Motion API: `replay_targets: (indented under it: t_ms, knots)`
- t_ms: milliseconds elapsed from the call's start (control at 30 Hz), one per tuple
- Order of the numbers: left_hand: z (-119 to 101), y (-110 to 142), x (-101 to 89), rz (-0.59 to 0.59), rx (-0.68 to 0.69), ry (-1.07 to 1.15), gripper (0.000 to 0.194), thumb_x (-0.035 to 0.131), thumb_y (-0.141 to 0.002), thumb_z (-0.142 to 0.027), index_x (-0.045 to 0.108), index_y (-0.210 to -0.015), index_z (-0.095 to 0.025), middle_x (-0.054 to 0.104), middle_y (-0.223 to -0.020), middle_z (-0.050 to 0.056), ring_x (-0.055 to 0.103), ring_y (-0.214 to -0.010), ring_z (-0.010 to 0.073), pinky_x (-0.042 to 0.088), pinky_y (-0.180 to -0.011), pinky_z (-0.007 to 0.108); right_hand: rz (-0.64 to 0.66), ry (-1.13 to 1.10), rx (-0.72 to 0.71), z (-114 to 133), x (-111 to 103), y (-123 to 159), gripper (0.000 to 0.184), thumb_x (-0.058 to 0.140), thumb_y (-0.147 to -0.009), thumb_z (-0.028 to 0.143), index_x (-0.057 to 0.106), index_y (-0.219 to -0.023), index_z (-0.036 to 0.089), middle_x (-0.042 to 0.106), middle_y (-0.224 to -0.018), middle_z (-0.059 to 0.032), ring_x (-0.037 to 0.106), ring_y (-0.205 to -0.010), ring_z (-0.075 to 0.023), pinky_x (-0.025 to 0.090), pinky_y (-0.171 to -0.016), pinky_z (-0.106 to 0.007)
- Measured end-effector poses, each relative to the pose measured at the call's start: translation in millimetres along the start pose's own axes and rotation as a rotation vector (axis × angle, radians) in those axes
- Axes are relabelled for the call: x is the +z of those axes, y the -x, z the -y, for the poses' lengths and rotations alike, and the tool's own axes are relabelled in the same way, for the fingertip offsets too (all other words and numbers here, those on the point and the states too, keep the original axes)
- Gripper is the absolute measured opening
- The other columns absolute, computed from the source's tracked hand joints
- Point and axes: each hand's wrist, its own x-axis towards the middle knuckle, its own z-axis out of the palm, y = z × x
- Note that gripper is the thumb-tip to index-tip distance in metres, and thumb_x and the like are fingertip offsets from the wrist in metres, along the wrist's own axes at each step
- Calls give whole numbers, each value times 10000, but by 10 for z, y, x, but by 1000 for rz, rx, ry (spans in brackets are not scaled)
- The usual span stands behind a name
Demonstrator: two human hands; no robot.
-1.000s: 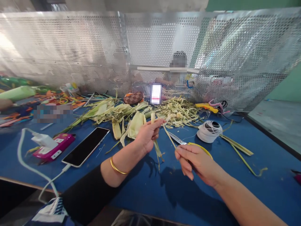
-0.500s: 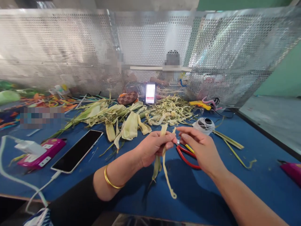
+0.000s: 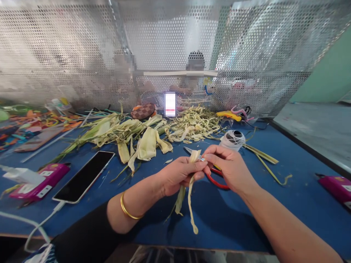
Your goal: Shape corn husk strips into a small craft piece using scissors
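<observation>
My left hand (image 3: pixel 181 173), a gold bangle on its wrist, is closed on pale corn husk. A broad flat piece of husk (image 3: pixel 195 156) sticks up above the thumb. Below the hand hangs a twisted husk cord (image 3: pixel 191 208) with a small knob at its tip, beside a looser greenish husk end (image 3: pixel 179 202). My right hand (image 3: pixel 223 164) pinches at the husk just right of the left thumb; its fingertips partly hide what they grip. Red-handled scissors (image 3: pixel 219 183) lie on the table behind the hands, their blade tip showing at the left.
Heaped corn husks (image 3: pixel 145 144) and a pile of thin husk shreds (image 3: pixel 196 122) lie beyond the hands. A spool of white cord (image 3: pixel 233 140) stands at right. Left are a phone (image 3: pixel 85 175) and a purple power strip (image 3: pixel 49 179). A perforated metal screen (image 3: pixel 170 40) rises behind.
My right hand has moved left and closed in on the husk beside my left thumb. The view has shifted slightly, and more of the scissors' blade shows.
</observation>
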Motion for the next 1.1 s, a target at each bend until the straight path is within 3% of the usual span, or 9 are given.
replay_targets:
  t_ms: [200, 367, 500, 667, 733, 833, 967, 1033, 1100]
  knots:
    - [48, -22, 0, -2, 44, -100, 435, 654, -706, -579, 637, -751, -147, 460, -586, -31, 276, -461, 57, 144, -441, 237, -13, 6, 15, 23, 53, 2, 265, 734, -656, 418, 603, -648, 188, 557, -452, 40, 523, -408, -112, 456, -469, -264]
    - [38, -20, 22, 91, 34, -148, 408, 616, -750, -560, 597, -698, -156, 335, -500, -64, 249, -443, 67, 157, -442, 241, -55, 60, 30, 5, 43, 5, 233, 737, -645, 376, 616, -650, 177, 615, -558, 21, 540, -437, -97, 452, -465, -236]
    - [21, -11, 44, 71, 24, -135, 419, 602, -757, -558, 533, -626, -166, 310, -464, -71, 253, -421, 62, 182, -436, 232, -51, 73, 39, 14, 46, 21, 221, 719, -677, 370, 623, -668, 171, 633, -606, 7, 562, -467, -101, 458, -483, -234]
    - [41, -15, 39, 138, 15, -32, 394, 652, -724, -535, 559, -691, -153, 458, -541, -27, 455, -501, 101, 399, -527, 251, 35, 30, 56, 45, 65, 45, 265, 689, -716, 423, 592, -684, 179, 569, -458, 39, 563, -403, -123, 462, -454, -249]
    - [39, -6, 43, 148, -49, 1, 360, 665, -730, -499, 565, -734, -153, 380, -523, -65, 353, -440, 63, 345, -462, 213, 32, 49, 51, 35, 63, 46, 288, 697, -699, 444, 583, -668, 181, 568, -466, 44, 529, -356, -107, 431, -413, -239]
    - [34, 10, 58, 115, -99, -2, 311, 650, -759, -448, 552, -729, -155, 267, -499, -94, 191, -409, 36, 140, -397, 180, -8, 137, -7, 2, 53, 43, 247, 691, -705, 411, 598, -666, 187, 593, -535, 36, 508, -361, -90, 409, -411, -236]
    - [62, 6, 86, 70, -80, 34, 305, 616, -789, -400, 504, -639, -158, 245, -477, -87, 184, -402, 37, 98, -394, 188, -105, 310, -197, -19, 43, 31, 142, 674, -714, 311, 649, -635, 195, 618, -635, 0, 571, -572, -129, 453, -557, -254]
    - [85, -17, 97, 38, -8, 88, 306, 595, -808, -387, 511, -625, -156, 242, -469, -86, 201, -397, 38, 162, -392, 175, -145, 326, -206, -13, 33, 20, 125, 652, -736, 320, 680, -703, 203, 636, -694, -17, 589, -658, -153, 464, -623, -270]
    - [104, -54, 103, -20, 123, 141, 291, 577, -826, -373, 559, -644, -147, 352, -490, -56, 344, -435, 55, 340, -463, 181, -234, 303, -182, -5, 17, 8, 166, 634, -759, 364, 682, -796, 210, 638, -725, -18, 589, -677, -158, 467, -646, -279]
